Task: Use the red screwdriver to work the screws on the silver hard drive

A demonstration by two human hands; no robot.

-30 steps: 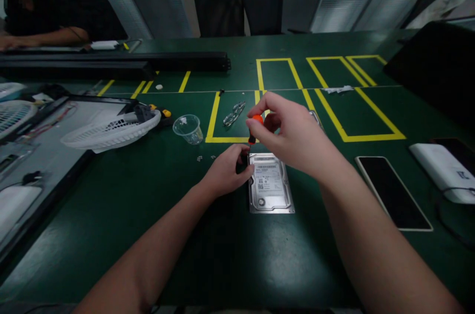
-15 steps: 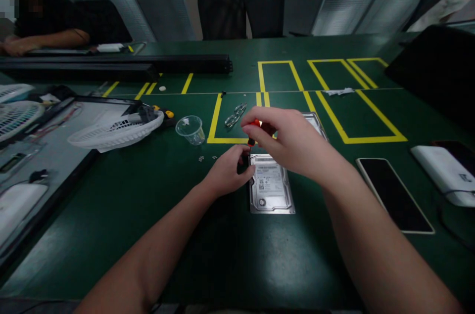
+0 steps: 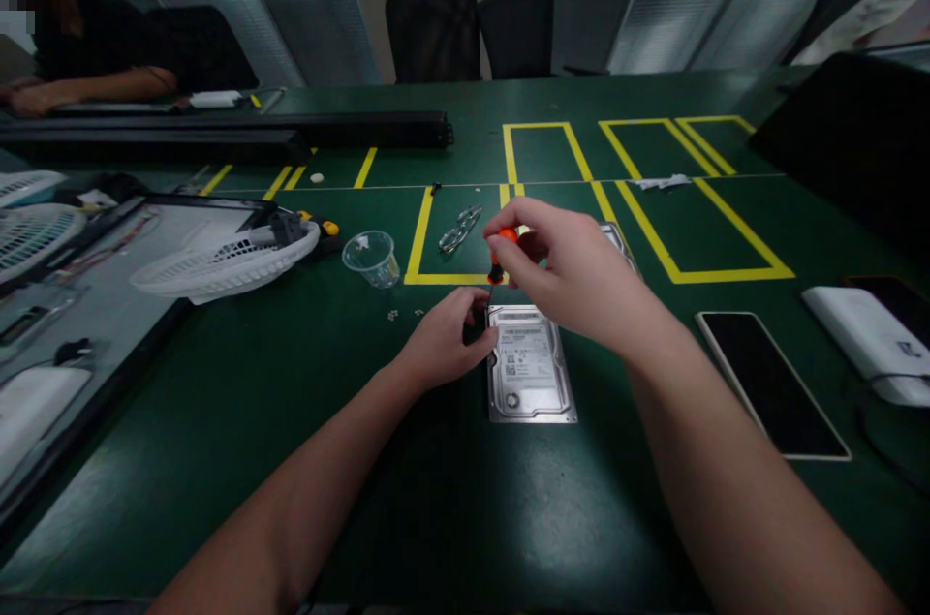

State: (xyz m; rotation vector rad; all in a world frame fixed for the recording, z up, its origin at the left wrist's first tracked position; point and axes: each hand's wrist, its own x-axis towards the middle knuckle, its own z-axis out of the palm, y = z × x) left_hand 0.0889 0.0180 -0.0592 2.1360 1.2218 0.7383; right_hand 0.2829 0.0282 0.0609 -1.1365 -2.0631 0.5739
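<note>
A silver hard drive (image 3: pixel 529 373) lies label up on the green table. My right hand (image 3: pixel 556 252) grips an orange and black screwdriver (image 3: pixel 497 271), whose shaft points down at the drive's far left corner. My left hand (image 3: pixel 450 334) rests at the drive's left edge, thumb on the edge and fingers curled close to the screwdriver tip; whether it pinches anything small is hidden. Behind my right hand, a second silver drive (image 3: pixel 616 237) is partly covered. Tiny screws (image 3: pixel 393 315) lie to the left, near a clear plastic cup (image 3: pixel 372 259).
Eyeglasses (image 3: pixel 459 230) lie beyond my hands. On the right are a phone (image 3: pixel 771 383) and a white power bank (image 3: pixel 868 344). White racket-like frames (image 3: pixel 232 257) and a grey panel (image 3: pixel 131 276) occupy the left. A person (image 3: pixel 94 44) sits at the far left.
More of the screwdriver's orange handle shows between my right fingers, and that hand has shifted slightly. My left hand stays at the drive's edge.
</note>
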